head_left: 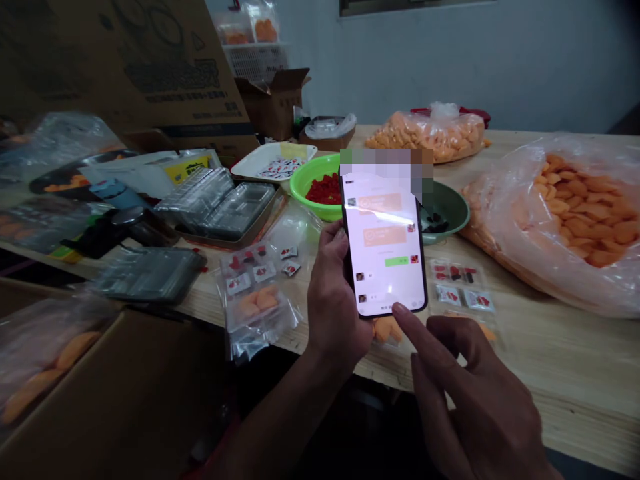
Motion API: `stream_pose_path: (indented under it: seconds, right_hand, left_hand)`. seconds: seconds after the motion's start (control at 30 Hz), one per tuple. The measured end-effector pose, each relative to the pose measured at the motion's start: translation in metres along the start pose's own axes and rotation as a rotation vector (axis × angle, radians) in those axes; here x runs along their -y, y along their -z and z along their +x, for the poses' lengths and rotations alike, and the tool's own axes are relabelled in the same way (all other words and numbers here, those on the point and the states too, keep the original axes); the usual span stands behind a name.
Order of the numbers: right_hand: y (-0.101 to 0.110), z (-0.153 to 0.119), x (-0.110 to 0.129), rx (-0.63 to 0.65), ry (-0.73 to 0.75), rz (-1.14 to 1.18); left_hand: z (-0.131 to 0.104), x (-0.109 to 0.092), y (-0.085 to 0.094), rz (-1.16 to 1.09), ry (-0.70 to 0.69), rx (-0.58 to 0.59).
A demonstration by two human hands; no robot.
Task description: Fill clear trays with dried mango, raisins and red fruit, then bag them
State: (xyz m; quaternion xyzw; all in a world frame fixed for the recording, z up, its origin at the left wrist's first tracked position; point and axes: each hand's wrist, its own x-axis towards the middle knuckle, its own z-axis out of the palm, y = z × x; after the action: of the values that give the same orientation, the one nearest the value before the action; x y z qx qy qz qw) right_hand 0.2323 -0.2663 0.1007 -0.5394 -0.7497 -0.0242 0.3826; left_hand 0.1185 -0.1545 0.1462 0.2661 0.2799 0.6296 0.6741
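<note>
The left hand (333, 293) is curled around the left edge and lower back of a phone (385, 267), gripping it above the near edge of the tabletop (565, 353). The right hand (480, 380) is partly open, its index finger extended to the bottom of the lit screen; its other fingers are bent, with nothing visible in them. The screen shows message bubbles, one of them green; its top is pixelated.

Just left of the left hand lies a clear pouch (257, 300) holding orange pieces, small sachets and red and dark bits. Beyond the right hand sits a similar pack (455, 287), its near part hidden by the fingers.

Behind the phone, to the left, is a bright green bowl (301, 195) of red pieces (324, 189); to the right, a dark green bowl (453, 200), partly hidden, holds dark pieces. Farther left, a white tray (245, 163) carries sachets, with a box of clear packages (240, 207) nearer.

On the right, a large open bag (500, 253) is full of orange pieces; a smaller bag (430, 137) lies farther back. A cardboard box (125, 400) stands at near left.
</note>
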Motion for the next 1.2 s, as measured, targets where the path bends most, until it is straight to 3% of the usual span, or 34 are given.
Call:
stream_pose_path:
  seconds: [0.37,0.8,1.2]
  right_hand:
    - [0.000,0.004,-0.001,-0.040,-0.013,0.007]
    - [-0.002,0.006,0.003,0.016,0.010,-0.011]
    - [-0.001,0.011,0.003,-0.100,-0.126,0.006]
  left_hand:
    - [0.003,0.001,0.005,0.022,-0.011,0.016]
    - [0.004,-0.005,0.006,0.016,-0.040,0.015]
    - [0.006,-0.007,0.010,-0.019,-0.031,0.032]
